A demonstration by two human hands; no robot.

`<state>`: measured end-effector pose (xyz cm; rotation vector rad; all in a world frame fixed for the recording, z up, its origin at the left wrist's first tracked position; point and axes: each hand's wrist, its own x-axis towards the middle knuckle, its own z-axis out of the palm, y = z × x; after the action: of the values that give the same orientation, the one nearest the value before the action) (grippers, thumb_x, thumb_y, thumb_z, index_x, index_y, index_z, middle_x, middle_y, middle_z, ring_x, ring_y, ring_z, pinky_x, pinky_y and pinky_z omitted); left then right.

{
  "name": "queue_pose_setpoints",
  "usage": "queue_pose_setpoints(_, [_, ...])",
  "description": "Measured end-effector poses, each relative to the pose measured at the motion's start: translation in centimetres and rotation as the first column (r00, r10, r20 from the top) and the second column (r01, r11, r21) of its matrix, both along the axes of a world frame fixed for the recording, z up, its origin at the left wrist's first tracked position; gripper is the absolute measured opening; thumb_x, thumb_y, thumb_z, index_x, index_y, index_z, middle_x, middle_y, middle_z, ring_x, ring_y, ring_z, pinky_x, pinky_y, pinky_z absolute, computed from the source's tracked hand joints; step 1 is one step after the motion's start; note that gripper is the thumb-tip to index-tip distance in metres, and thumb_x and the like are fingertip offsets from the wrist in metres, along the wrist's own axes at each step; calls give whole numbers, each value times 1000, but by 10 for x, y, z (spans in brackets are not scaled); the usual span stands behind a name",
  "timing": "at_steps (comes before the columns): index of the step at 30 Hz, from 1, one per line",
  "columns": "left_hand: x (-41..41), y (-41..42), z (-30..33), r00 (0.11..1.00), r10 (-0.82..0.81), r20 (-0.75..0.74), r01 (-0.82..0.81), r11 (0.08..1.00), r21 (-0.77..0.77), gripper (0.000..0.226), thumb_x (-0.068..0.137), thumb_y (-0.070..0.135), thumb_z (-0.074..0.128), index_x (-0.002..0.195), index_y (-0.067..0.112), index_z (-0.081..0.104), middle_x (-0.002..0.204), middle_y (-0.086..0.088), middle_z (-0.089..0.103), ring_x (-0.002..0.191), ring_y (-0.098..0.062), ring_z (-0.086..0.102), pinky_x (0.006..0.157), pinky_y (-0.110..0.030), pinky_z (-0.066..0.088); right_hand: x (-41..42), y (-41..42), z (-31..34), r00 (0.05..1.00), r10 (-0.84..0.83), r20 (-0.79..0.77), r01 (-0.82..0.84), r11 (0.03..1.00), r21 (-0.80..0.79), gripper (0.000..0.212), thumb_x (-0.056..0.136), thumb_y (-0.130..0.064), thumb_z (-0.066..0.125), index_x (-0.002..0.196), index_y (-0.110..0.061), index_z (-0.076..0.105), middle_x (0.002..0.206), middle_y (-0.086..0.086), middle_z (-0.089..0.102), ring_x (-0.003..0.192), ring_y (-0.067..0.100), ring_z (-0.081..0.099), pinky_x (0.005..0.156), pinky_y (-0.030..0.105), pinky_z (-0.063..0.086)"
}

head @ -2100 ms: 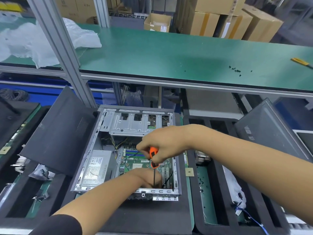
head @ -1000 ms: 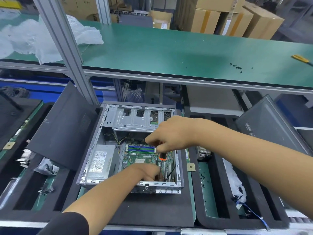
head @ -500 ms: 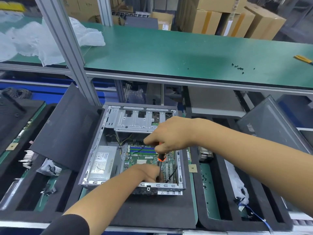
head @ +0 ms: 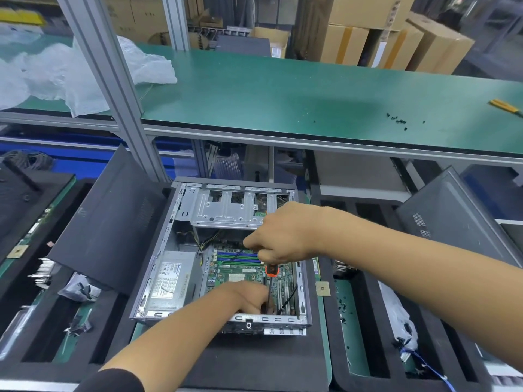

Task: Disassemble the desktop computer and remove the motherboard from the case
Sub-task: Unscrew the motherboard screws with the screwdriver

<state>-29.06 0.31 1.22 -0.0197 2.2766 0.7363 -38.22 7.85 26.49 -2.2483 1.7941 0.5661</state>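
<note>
The open case (head: 220, 256) lay on black foam at six o'clock of the green surface (head: 311, 97), with the motherboard (head: 240, 271) seated inside beside the power supply (head: 169, 281). The right hand (head: 278, 236) gripped the orange-handled screwdriver (head: 271, 274) upright. The left hand (head: 249, 297), fingers curled at the shaft's foot, seemed to pinch it, though the tip was hidden.

Bare sheet-metal case (head: 226, 210), dull grey and smooth — green circuit-board motherboard (head: 237, 274) inside. Glossy orange plastic on the screwdriver (head: 271, 270) handle, thin dark metal shaft. Matt green mat over the counter (head: 283, 94); crinkled clear plastic bag (head: 70, 72); brown cardboard boxes (head: 396, 38) — black matt foam trays (head: 254, 363).
</note>
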Motion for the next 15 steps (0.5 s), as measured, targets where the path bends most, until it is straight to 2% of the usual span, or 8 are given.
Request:
queue_pose_setpoints(2, [0, -1, 0, 1000, -1, -10, 1, 1000, 11, 19, 83, 7, 65, 99, 15, 71, 105, -7, 72, 91, -27, 66, 87, -43, 57, -1, -3, 5, 995, -16, 101, 9, 998, 68, 9, 91, -27, 52, 85, -22, 48, 69, -3, 51, 61, 13, 45, 56, 33, 31])
queue_pose_setpoints(4, [1, -1, 0, 1000, -3, -12, 4, 1000, 22, 20, 83, 6, 64, 97, 18, 70, 104, -7, 72, 91, -27, 66, 86, -43, 57, -3, -4, 8, 974, -69, 213, 38, 989, 146, 7, 83, -17, 61, 85, -23, 58, 83, -6, 60, 72, 15, 55, 57, 32, 38])
queue_pose_setpoints(7, [3, -1, 0, 1000, -4, -2, 4, 1000, 27, 21, 82, 4, 64, 92, 23, 66, 103, -7, 70, 95, -29, 66, 89, -45, 56, -2, -2, 7, 958, -99, 271, 44, 978, 202, 25, 75, -4, 59, 89, -23, 67, 97, -6, 55, 81, 19, 60, 59, 39, 49])
queue_pose_setpoints(8, [2, -1, 0, 1000, -5, 5, 5, 1000, 24, 22, 82, 5, 64, 90, 26, 64, 101, -4, 70, 94, -28, 66, 90, -45, 56, -2, -2, 6, 961, -101, 258, 51, 979, 195, 24, 78, -8, 61, 95, -24, 64, 98, -5, 53, 82, 19, 58, 60, 41, 50])
queue_pose_setpoints(10, [1, -2, 0, 1000, -5, 21, 5, 1000, 29, 24, 81, 7, 67, 87, 30, 63, 92, 4, 66, 89, -23, 64, 90, -44, 56, -2, -3, 2, 984, -99, 147, 80, 988, 128, 20, 88, -30, 62, 105, -24, 53, 94, -2, 54, 78, 22, 55, 59, 39, 45])
queue_pose_setpoints(12, [0, -2, 0, 999, -3, 33, 1, 999, 42, 22, 81, 8, 68, 89, 29, 65, 90, 6, 64, 87, -21, 64, 90, -44, 57, -3, -5, -1, 998, -48, -38, 49, 999, 12, 23, 96, -44, 47, 102, -23, 43, 75, 3, 48, 63, 23, 46, 53, 35, 32])
queue_pose_setpoints(13, [0, -2, -1, 999, 1, 37, -2, 999, 44, 21, 81, 9, 68, 92, 27, 67, 92, 5, 65, 88, -21, 64, 90, -43, 57, -4, -5, -1, 997, -33, -66, 32, 999, -16, 22, 99, -43, 40, 101, -22, 41, 70, 3, 42, 59, 21, 41, 52, 35, 29])
queue_pose_setpoints(15, [-1, -1, -4, 999, 11, 42, -12, 999, 40, 20, 82, 10, 68, 98, 21, 69, 96, 1, 69, 87, -21, 64, 87, -41, 56, -7, -5, -2, 1000, -15, 1, 15, 1000, 4, 15, 99, -36, 39, 96, -21, 42, 68, 0, 42, 59, 16, 40, 56, 35, 31])
